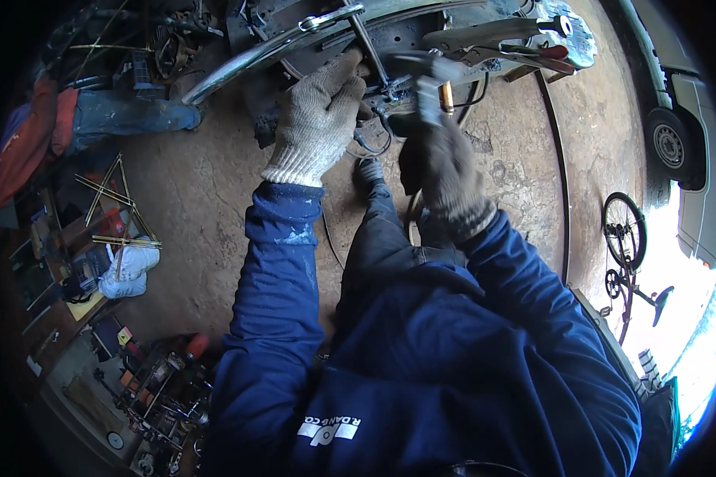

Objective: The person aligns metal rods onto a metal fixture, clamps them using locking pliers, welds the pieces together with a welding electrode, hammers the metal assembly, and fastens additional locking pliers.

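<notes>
My left hand (318,115), in a pale knitted glove, is closed at the edge of the cluttered work surface. Its fingertips meet a dark metal rod (366,40), but what they grip is hidden. My right hand (445,171), in a darker, dirty glove, is wrapped round the handle of a hammer (428,99). The hammer's head is smeared by motion, just right of the rod's lower end. A long curved metal bar (254,63) runs across the surface beyond my left hand. Right of the hammer stands a brass-coloured tube (447,97).
A red-handled tool (545,57) lies at the work surface's right. At the left is a person in blue trousers (127,119). A bicycle (624,262) and a vehicle wheel (668,143) are at the right. Tools and parts (163,397) crowd the lower left; a white sack (131,269) sits above them.
</notes>
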The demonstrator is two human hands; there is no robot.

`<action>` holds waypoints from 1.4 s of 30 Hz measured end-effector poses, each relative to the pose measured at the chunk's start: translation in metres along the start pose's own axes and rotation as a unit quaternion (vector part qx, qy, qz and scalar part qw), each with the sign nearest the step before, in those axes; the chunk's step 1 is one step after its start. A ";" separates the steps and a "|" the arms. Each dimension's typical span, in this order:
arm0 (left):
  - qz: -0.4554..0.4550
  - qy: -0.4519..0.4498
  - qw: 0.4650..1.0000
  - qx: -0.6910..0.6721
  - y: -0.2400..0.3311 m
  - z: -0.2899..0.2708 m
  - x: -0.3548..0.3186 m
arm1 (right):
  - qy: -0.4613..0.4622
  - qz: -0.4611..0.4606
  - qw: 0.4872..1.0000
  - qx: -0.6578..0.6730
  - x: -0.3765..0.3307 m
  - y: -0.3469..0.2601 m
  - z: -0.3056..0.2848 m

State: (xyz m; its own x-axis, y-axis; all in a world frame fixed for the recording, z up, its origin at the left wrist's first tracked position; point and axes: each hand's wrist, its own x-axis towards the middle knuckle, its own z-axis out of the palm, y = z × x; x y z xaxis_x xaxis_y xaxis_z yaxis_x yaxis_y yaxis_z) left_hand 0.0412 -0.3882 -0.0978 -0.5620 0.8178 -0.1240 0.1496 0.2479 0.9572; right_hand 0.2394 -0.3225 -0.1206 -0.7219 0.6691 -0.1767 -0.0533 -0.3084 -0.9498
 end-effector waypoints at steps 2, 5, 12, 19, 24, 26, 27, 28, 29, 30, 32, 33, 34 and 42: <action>0.086 0.014 0.993 0.082 -0.010 -0.004 0.005 | -0.002 0.051 0.998 -0.025 0.002 0.006 -0.006; 0.092 0.015 0.991 0.093 -0.012 -0.005 0.000 | -0.024 0.029 0.999 0.029 -0.011 -0.005 -0.006; 0.003 -0.014 0.997 0.074 0.010 -0.002 -0.006 | 0.025 -0.018 0.999 0.007 -0.009 -0.001 -0.005; -0.022 -0.039 0.999 -0.023 0.003 -0.006 -0.002 | -0.007 -0.051 0.998 -0.040 -0.001 0.005 -0.003; 0.037 -0.029 0.997 0.060 0.003 -0.009 0.002 | -0.016 0.030 0.999 0.029 -0.003 0.020 -0.013; -0.006 -0.024 1.000 0.019 0.012 -0.005 -0.002 | -0.010 0.092 0.995 0.035 -0.009 0.021 -0.016; -0.048 -0.019 0.998 -0.020 0.016 -0.002 -0.003 | 0.003 0.097 0.995 0.037 -0.011 0.029 -0.017; -0.047 -0.022 0.998 -0.022 0.019 0.000 -0.001 | 0.006 0.097 0.995 0.035 -0.014 0.031 -0.019; -0.046 -0.007 0.999 0.014 0.021 0.001 0.001 | 0.004 0.095 0.995 0.026 -0.019 0.029 -0.021; -0.044 0.007 0.998 0.049 0.024 0.001 0.003 | 0.001 0.093 0.996 0.018 -0.025 0.027 -0.022; -0.047 0.017 0.999 0.021 0.029 0.001 0.007 | 0.021 0.096 0.995 0.002 -0.038 0.022 -0.026; -0.052 0.029 0.998 -0.005 0.031 0.000 0.008 | 0.028 0.110 0.993 0.022 -0.045 0.027 -0.031; -0.050 0.027 0.998 -0.007 0.033 -0.003 0.009 | 0.035 0.125 0.991 0.043 -0.052 0.032 -0.037; -0.052 0.075 0.996 -0.011 0.044 -0.007 0.007 | 0.146 0.197 0.969 -0.035 -0.112 0.054 -0.087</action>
State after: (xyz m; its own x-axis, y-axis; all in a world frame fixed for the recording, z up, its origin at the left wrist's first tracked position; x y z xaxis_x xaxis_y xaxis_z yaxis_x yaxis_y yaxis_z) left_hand 0.0379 -0.3753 -0.0547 -0.6886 0.7012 -0.1849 0.0663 0.3148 0.9468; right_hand 0.3773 -0.3548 -0.1744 -0.4509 0.6741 -0.5851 0.2411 -0.5391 -0.8070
